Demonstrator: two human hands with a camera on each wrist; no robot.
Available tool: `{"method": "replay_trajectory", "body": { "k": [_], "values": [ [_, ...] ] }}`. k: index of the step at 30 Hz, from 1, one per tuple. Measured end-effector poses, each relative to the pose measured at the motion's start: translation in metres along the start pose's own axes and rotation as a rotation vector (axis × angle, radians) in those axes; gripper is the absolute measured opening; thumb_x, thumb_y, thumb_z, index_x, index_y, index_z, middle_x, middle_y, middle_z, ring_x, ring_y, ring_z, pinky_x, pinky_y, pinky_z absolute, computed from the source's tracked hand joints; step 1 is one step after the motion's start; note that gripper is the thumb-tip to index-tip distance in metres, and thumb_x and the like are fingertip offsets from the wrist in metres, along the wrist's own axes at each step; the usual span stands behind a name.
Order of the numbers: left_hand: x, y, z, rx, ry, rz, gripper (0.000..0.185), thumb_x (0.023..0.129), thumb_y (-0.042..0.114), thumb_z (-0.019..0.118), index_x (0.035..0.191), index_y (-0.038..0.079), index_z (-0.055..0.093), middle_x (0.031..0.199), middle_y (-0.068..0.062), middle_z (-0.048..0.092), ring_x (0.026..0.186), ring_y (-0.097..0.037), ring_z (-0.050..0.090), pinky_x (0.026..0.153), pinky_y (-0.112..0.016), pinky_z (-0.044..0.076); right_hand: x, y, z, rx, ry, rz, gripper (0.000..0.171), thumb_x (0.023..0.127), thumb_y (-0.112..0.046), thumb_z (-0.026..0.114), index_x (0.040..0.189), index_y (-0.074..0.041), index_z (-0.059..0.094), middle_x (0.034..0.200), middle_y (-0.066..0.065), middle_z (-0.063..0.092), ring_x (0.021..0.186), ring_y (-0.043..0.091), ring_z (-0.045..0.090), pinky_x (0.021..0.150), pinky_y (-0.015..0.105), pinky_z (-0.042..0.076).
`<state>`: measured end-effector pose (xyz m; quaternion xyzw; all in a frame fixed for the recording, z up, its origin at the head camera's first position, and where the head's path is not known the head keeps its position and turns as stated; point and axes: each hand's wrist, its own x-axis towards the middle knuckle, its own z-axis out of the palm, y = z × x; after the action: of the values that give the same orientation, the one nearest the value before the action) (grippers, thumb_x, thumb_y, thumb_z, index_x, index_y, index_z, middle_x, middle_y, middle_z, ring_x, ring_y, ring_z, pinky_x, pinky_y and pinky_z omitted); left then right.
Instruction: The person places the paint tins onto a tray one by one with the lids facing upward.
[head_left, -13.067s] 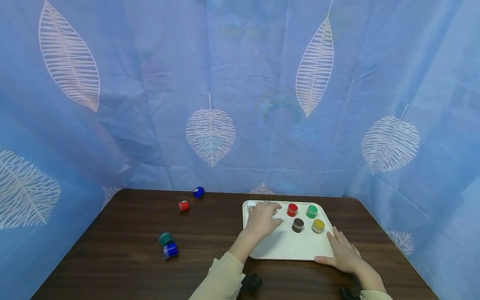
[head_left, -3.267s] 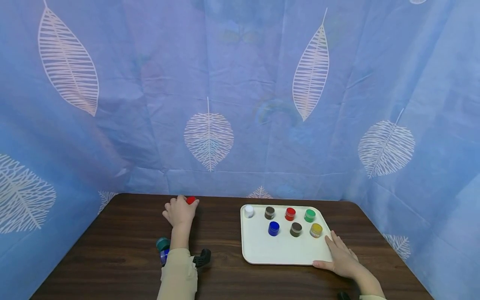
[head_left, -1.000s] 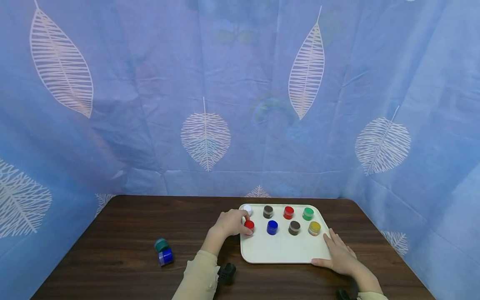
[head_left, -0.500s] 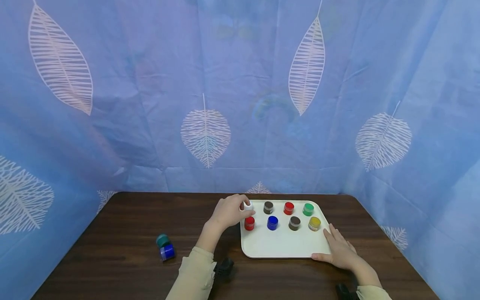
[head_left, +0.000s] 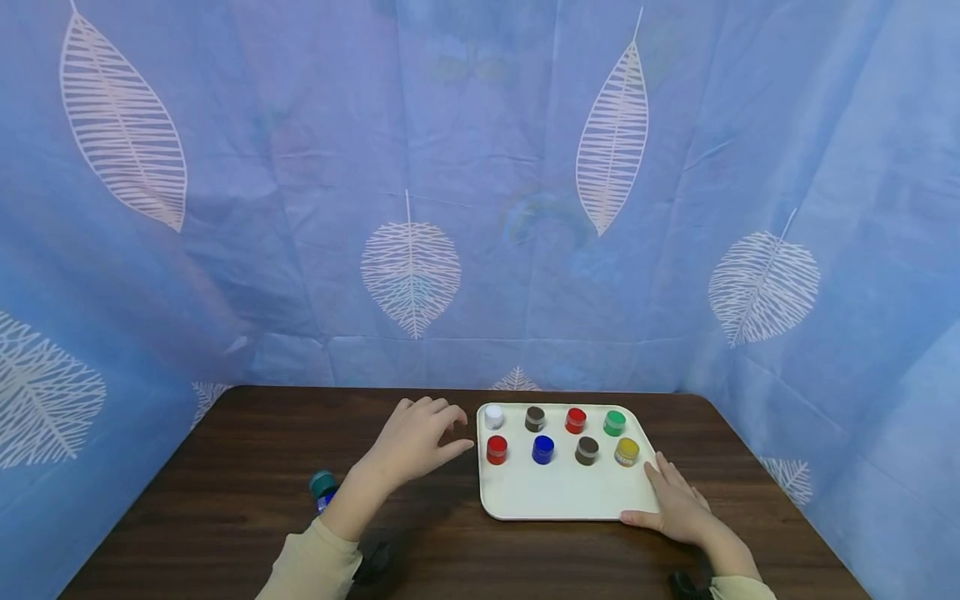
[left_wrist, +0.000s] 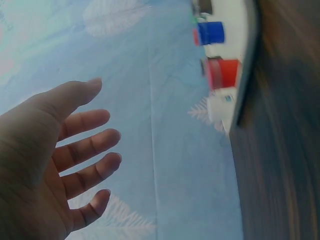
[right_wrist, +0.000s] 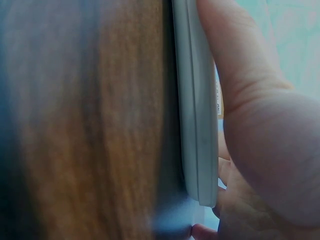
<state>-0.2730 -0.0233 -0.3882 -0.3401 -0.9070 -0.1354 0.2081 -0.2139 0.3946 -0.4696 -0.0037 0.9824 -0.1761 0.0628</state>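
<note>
Head view shows your left hand (head_left: 415,435) empty, fingers spread, hovering above the tabletop (head_left: 225,500) at lower centre beside the tray (head_left: 562,500), whose lower-right corner your right hand (head_left: 675,504) pins flat-fingered, steadying the red jar (head_left: 497,450).

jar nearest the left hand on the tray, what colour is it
Red; the jar shows best in the head view.

Eight jars (head_left: 556,436) stand on the tray (head_left: 562,496), right of two more (head_left: 323,488).
</note>
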Motion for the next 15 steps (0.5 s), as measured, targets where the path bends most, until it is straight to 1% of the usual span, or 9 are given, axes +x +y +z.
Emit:
{"method": "replay_trajectory", "body": {
  "k": [3, 6, 8, 11, 15],
  "values": [
    [-0.018, -0.007, -0.005, 0.073, 0.043, 0.058, 0.030, 0.083, 0.047, 0.073, 0.103, 0.026, 0.067, 0.090, 0.009, 0.065, 0.084, -0.013, 0.057, 0.075, -0.035, 0.040, 0.001, 0.000, 0.000, 0.003, 0.001, 0.000, 0.109, 0.081, -0.060, 0.068, 0.147, 0.014, 0.023, 0.154, 0.040, 0.003, 0.139, 0.061, 0.010, 0.099, 0.080, 0.018],
    [-0.038, -0.015, -0.009, 0.149, 0.080, 0.118, 0.030, 0.081, 0.047, 0.075, 0.101, 0.027, 0.067, 0.092, 0.010, 0.065, 0.084, -0.013, 0.057, 0.075, -0.035, 0.040, 0.001, 0.000, 0.001, 0.015, -0.004, 0.006, 0.109, 0.081, -0.061, 0.068, 0.148, 0.013, 0.023, 0.154, 0.040, 0.002, 0.139, 0.061, 0.009, 0.100, 0.080, 0.017],
    [-0.050, -0.020, -0.010, 0.190, 0.099, 0.146, 0.030, 0.080, 0.047, 0.076, 0.101, 0.028, 0.066, 0.093, 0.011, 0.065, 0.084, -0.012, 0.057, 0.076, -0.035, 0.041, 0.001, 0.000, 0.002, 0.020, -0.010, 0.014, 0.110, 0.081, -0.062, 0.067, 0.148, 0.013, 0.023, 0.154, 0.039, 0.002, 0.139, 0.061, 0.008, 0.100, 0.080, 0.016],
    [-0.068, -0.029, -0.012, 0.227, 0.126, 0.170, 0.032, 0.078, 0.047, 0.078, 0.101, 0.028, 0.066, 0.093, 0.012, 0.064, 0.085, -0.012, 0.056, 0.077, -0.035, 0.043, 0.000, 0.001, 0.003, 0.019, -0.015, 0.025, 0.111, 0.080, -0.062, 0.067, 0.148, 0.013, 0.022, 0.154, 0.039, 0.001, 0.139, 0.061, 0.008, 0.100, 0.080, 0.015],
    [-0.090, -0.043, -0.016, 0.243, 0.179, 0.187, 0.036, 0.075, 0.045, 0.080, 0.103, 0.027, 0.067, 0.095, 0.011, 0.065, 0.089, -0.012, 0.057, 0.079, -0.037, 0.043, 0.001, 0.000, 0.002, 0.007, -0.003, 0.018, 0.110, 0.080, -0.062, 0.068, 0.148, 0.013, 0.023, 0.154, 0.039, 0.002, 0.139, 0.061, 0.009, 0.099, 0.080, 0.017]
  ]
}}
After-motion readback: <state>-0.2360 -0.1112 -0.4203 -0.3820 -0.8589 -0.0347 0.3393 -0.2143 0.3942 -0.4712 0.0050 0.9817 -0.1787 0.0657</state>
